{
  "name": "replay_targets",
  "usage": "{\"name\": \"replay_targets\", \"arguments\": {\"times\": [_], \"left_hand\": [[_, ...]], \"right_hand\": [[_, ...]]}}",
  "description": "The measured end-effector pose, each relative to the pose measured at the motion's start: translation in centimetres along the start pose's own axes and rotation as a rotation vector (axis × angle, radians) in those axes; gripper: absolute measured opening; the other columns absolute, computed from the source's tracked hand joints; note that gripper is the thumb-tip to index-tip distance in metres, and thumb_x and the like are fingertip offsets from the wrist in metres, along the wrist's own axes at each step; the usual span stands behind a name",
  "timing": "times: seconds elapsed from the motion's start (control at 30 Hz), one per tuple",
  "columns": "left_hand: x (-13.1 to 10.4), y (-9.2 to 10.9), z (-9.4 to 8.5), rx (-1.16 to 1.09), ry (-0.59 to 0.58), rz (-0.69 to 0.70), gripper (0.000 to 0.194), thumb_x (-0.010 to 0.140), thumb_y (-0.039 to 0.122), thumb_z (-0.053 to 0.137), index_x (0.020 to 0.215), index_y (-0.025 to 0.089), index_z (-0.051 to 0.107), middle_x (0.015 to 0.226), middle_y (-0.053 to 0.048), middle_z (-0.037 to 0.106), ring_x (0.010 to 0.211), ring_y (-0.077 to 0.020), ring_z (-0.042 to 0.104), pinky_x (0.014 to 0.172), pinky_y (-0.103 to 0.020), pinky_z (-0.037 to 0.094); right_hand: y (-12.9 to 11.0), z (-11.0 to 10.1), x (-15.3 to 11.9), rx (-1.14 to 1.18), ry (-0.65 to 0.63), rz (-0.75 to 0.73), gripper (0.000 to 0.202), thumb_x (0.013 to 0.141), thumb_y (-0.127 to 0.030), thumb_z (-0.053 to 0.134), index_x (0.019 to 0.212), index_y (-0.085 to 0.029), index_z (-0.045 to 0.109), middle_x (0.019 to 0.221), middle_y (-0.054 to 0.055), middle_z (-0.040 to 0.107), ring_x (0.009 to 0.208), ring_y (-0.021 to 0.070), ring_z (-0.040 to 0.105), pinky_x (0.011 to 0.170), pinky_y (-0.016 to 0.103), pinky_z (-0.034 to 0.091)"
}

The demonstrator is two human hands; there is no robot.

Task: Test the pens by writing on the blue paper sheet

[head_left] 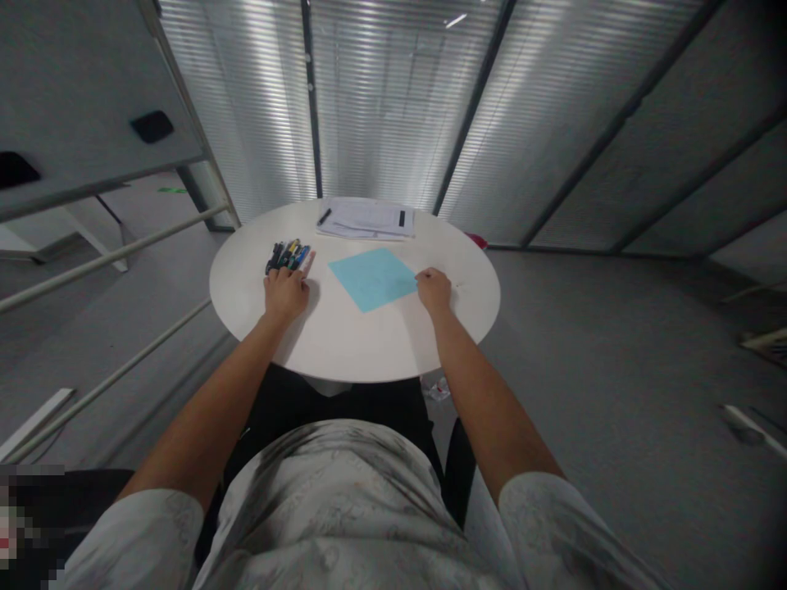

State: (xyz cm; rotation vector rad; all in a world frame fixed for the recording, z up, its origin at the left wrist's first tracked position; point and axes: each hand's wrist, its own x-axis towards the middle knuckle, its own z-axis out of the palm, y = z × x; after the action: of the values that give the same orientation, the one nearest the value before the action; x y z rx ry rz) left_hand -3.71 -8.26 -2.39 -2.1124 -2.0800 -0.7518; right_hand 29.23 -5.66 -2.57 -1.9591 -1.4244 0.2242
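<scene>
On a round white table [344, 344], my left hand [286, 293] is closed around the near end of a bunch of pens [288, 254]. The pens are black, blue, yellow and pinkish, and they fan out beyond my fingers; their lower ends are hidden under the hand. To the right, a light blue sheet of paper [375, 280] lies flat, turned like a diamond. My right hand [434, 290] is curled at the paper's right corner, with thumb and forefinger pinched on that corner.
At the table's far edge lies a stack of white papers [369, 220] with a black pen [325, 217] on its left side. Blinds [381, 106] hang on the glass wall behind. A metal-framed rack [116, 246] stands at the left. A red object [477, 240] shows behind the right edge.
</scene>
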Motion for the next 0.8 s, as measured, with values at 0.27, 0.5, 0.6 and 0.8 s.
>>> {"name": "replay_targets", "arguments": {"times": [0.27,0.5,0.6,0.8], "left_hand": [[0.19,-0.29,0.37,0.001,0.007,-0.031,0.039,0.090,0.030,0.041,0.114,0.014,0.068,0.113,-0.019,0.067,0.118,-0.0385,0.054,0.097,-0.051,0.040],[0.42,-0.46,0.60,0.002,0.049,-0.063,0.039,0.089,0.034,0.044,0.112,0.015,0.070,0.113,-0.022,0.067,0.116,-0.0417,0.055,0.095,-0.056,0.041],[0.47,-0.53,0.61,-0.004,0.047,-0.094,0.035,0.087,0.034,0.046,0.105,0.016,0.072,0.111,-0.021,0.068,0.117,-0.0420,0.054,0.095,-0.057,0.040],[0.14,-0.34,0.19,-0.050,0.048,-0.101,0.034,0.090,0.028,0.044,0.100,0.010,0.070,0.111,-0.020,0.068,0.121,-0.0379,0.050,0.099,-0.053,0.035]], "right_hand": [[-0.18,-0.18,-0.09,-0.018,-0.032,-0.010,0.033,0.085,-0.022,0.043,0.091,-0.020,0.075,0.096,0.010,0.075,0.090,0.0228,0.065,0.081,0.033,0.046],[-0.14,-0.06,-0.16,-0.023,-0.043,-0.019,0.034,0.086,-0.022,0.042,0.093,-0.019,0.074,0.098,0.011,0.074,0.091,0.0224,0.065,0.082,0.033,0.046],[0.01,0.13,-0.03,-0.029,-0.040,-0.028,0.033,0.086,-0.023,0.043,0.092,-0.019,0.075,0.096,0.011,0.075,0.089,0.0220,0.065,0.080,0.032,0.046],[0.14,0.22,0.09,-0.027,-0.041,-0.032,0.032,0.086,-0.023,0.044,0.091,-0.020,0.075,0.094,0.009,0.075,0.088,0.0208,0.065,0.078,0.031,0.046]]}}
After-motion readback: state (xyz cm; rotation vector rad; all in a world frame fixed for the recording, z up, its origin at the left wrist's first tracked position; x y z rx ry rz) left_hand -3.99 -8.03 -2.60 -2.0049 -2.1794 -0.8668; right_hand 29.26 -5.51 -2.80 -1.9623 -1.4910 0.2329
